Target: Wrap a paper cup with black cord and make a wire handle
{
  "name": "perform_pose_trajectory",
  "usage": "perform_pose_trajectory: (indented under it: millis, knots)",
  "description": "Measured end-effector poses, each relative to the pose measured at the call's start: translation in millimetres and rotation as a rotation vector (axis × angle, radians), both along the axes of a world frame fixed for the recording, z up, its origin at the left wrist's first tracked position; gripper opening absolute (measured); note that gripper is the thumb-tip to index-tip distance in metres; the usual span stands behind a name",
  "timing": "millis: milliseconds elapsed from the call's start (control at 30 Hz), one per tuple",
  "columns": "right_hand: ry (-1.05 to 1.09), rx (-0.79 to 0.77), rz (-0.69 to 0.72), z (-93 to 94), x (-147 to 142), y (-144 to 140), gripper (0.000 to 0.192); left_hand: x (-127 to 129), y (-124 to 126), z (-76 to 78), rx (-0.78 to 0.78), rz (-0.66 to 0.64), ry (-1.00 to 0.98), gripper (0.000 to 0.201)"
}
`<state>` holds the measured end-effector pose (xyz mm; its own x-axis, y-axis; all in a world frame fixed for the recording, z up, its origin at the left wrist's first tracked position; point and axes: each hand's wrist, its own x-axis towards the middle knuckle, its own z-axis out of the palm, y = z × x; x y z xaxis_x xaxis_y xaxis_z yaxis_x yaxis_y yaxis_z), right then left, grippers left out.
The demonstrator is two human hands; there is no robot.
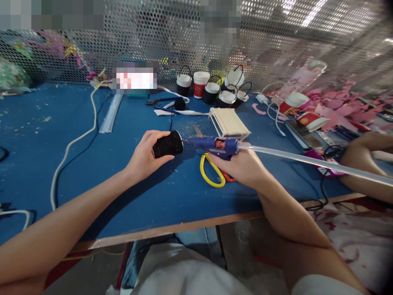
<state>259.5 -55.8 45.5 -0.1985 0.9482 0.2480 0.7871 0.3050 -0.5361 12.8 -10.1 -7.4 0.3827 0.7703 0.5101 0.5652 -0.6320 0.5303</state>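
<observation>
My left hand (146, 152) is wrapped round a small cup covered in black (168, 144), tipped on its side with its pale rim to the right. My right hand (242, 164) grips a blue hot glue gun (211, 144), whose nozzle points left and is at or very near the cup's rim. A long clear glue stick (307, 159) runs out of the gun's back. Under the gun lie scissors with a yellow handle (211, 174), partly hidden, and an orange-red part shows beside them. A thin black cord (171, 121) lies just behind the cup.
Several cups with black cord handles (211, 93) and a red cup (201, 85) stand at the back. A small wooden rack (230, 122) sits behind the glue gun. Glue sticks (111, 112) and a white cable (73, 141) lie left. Another person's arm (365, 168) rests at right.
</observation>
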Motion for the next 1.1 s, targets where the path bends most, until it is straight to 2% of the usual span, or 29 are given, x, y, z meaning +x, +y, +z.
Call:
perform_pose_trajectory:
  millis: [567, 1100]
  knots:
    - [-0.015, -0.001, 0.016, -0.2, 1.6, -1.4, 0.014, 1.2, 0.9, 1.3, -0.099, 0.045, -0.085, 0.054]
    - [-0.005, -0.001, 0.012, -0.3, 1.2, -1.8, 0.014, 0.3, 2.6, -2.5, -0.100, 0.038, -0.092, 0.055]
